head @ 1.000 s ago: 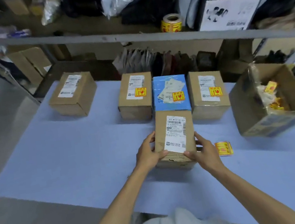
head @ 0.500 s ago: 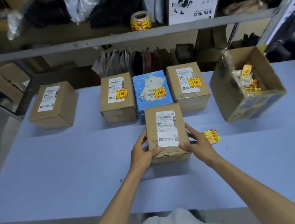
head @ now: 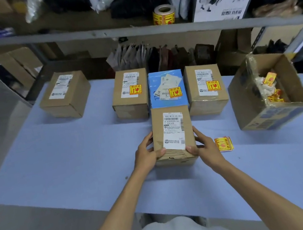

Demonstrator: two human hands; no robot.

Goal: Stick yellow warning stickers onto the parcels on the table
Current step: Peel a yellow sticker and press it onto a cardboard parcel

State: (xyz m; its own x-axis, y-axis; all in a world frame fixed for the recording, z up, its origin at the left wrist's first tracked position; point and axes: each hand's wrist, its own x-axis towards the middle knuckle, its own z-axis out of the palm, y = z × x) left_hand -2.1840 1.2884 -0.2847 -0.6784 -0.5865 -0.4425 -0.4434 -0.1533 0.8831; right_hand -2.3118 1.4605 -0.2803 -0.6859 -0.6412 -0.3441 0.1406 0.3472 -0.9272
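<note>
A brown parcel (head: 171, 131) with a white shipping label stands mid-table; it carries no yellow sticker. My left hand (head: 147, 154) grips its left side and my right hand (head: 205, 147) grips its right side, thumbs on top. Behind it sit three parcels with yellow warning stickers: a brown one (head: 130, 95), a blue one (head: 166, 89) and another brown one (head: 205, 89). A brown parcel (head: 65, 94) without a sticker sits at the far left. A small stack of loose yellow stickers (head: 224, 143) lies on the table just right of my right hand.
An open cardboard box (head: 254, 101) holding sticker scraps and plastic stands at the right. A roll of yellow stickers (head: 164, 14) sits on the shelf above, next to a white printed box (head: 224, 1). The blue table (head: 73, 158) ends near my body.
Both hands stay on the parcel, which sits in nearly the same spot in front of the blue parcel. The camera view has shifted slightly.
</note>
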